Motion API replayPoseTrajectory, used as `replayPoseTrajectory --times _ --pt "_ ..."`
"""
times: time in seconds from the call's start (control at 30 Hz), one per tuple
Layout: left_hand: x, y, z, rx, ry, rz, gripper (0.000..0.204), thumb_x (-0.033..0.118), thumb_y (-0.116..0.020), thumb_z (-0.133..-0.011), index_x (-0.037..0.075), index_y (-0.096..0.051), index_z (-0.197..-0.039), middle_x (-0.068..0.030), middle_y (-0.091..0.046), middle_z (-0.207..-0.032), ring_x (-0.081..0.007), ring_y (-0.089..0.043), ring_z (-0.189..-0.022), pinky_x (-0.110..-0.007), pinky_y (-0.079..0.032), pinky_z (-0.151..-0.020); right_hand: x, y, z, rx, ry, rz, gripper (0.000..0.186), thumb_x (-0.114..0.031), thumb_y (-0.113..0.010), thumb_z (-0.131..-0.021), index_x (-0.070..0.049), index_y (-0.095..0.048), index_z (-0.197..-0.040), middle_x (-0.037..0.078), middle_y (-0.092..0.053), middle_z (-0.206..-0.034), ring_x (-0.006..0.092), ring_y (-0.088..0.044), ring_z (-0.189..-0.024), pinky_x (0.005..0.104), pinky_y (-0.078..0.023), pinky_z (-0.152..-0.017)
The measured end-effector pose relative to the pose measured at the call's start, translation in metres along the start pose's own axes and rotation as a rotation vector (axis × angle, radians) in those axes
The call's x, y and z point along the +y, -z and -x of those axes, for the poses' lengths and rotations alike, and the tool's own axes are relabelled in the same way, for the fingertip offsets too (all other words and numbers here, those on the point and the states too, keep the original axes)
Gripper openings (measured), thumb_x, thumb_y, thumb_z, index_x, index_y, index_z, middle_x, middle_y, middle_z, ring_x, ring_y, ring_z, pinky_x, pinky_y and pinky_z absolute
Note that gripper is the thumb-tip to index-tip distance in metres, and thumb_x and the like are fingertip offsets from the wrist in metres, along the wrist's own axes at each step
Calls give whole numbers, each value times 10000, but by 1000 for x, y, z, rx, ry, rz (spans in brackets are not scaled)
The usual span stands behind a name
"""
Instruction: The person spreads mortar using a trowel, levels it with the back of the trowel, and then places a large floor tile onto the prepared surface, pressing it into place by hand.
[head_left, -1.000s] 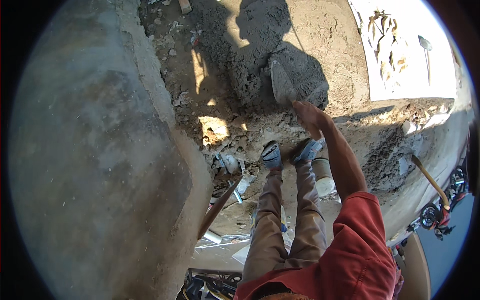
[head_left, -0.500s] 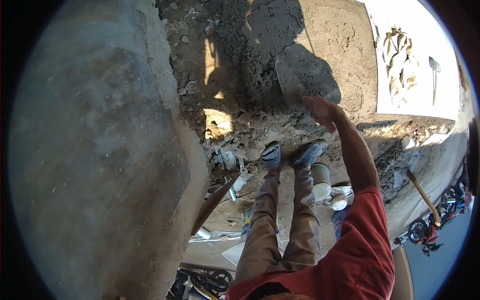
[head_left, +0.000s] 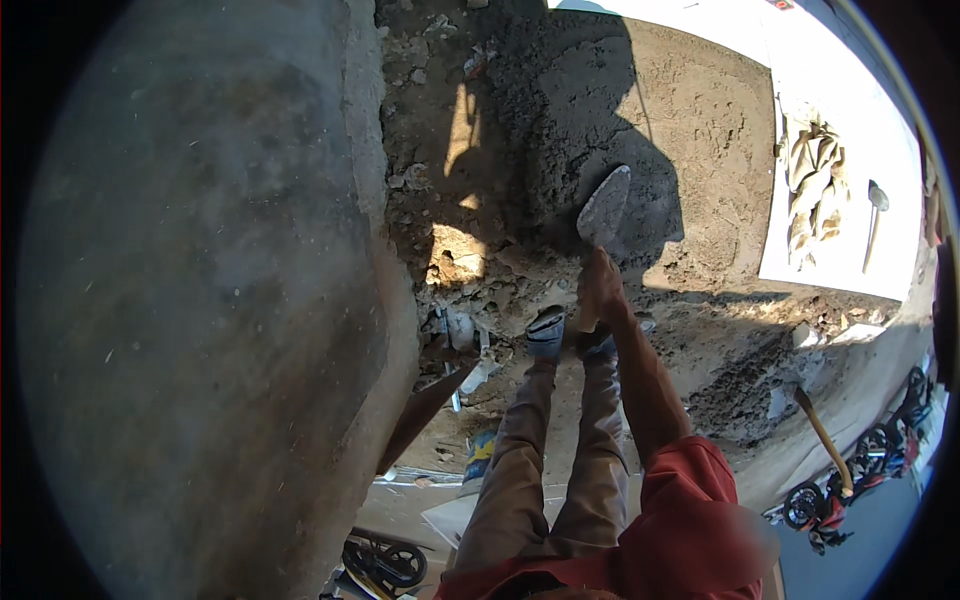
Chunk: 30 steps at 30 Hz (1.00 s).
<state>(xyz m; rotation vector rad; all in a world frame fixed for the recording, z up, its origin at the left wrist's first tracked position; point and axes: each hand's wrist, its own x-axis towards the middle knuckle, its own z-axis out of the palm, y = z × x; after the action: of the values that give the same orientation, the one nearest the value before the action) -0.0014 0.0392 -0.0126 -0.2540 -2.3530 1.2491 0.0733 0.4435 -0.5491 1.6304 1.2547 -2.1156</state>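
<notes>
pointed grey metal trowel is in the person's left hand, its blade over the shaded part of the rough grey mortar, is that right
Not the left hand: the head view shows the bare right hand holding the pointed grey metal trowel, its blade over the shaded part of the rough grey mortar.

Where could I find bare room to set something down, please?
The white sheet looks bare beyond the crumpled cloth, and narrowly between cloth and long-handled tool, though glare may hide small things. It is crowded where the right hand holds the trowel over the mortar, and along the grey concrete, where rubble lies.
</notes>
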Motion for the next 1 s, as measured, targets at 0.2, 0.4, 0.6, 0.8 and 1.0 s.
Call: replayPoseTrajectory --times 0.2,0.4,0.6,0.8,1.0 --pt "-8 -1 2 -13 -5 -19 548 547 -363 -948 114 -531 -1238 -201 -382 -1438 -434 -225 -1379 -643 -26 -1074 -120 0 -16 -73 491 963 392 -402 -438 -946 -43 -555 -1052 257 -616 -866 465 -588 -832 476 -481 -726" --pt "-25 -7 13 -83 -44 -79 566 518 -345 -962 70 -434 -1297 -248 -344 -1444 -462 -232 -1367 -643 -72 -1077 -169 28 -28 -285 501 1854 353 -434 -422 -941 -143 -578 -1066 187 -665 -839 359 -652 -850 494 -504 -746" --pt "-38 -16 18 1 -118 -168 557 520 -336 -962 69 -436 -1274 -270 -335 -1439 -477 -217 -1366 -641 -69 -1078 -210 23 -100 -178 646 1940 358 -432 -448 -929 -127 -603 -1035 163 -669 -831 361 -652 -808 481 -514 -708" --pt "-35 -18 17 13 -147 -203 545 513 -332 -967 57 -430 -1249 -295 -314 -1438 -494 -218 -1356 -640 -73 -1078 -255 40 -189 17 953 1867 344 -372 -453 -931 -73 -605 -1008 141 -648 -743 321 -637 -674 424 -498 -592" --pt "-41 -17 13 -29 -158 -232 547 513 -334 -966 57 -429 -1254 -292 -313 -1440 -494 -215 -1357 -640 -71 -1078 -277 -41 -160 78 146 1331 479 -472 -432 -931 -16 -576 -910 63 -558 -696 192 -511 -583 385 -415 -553"
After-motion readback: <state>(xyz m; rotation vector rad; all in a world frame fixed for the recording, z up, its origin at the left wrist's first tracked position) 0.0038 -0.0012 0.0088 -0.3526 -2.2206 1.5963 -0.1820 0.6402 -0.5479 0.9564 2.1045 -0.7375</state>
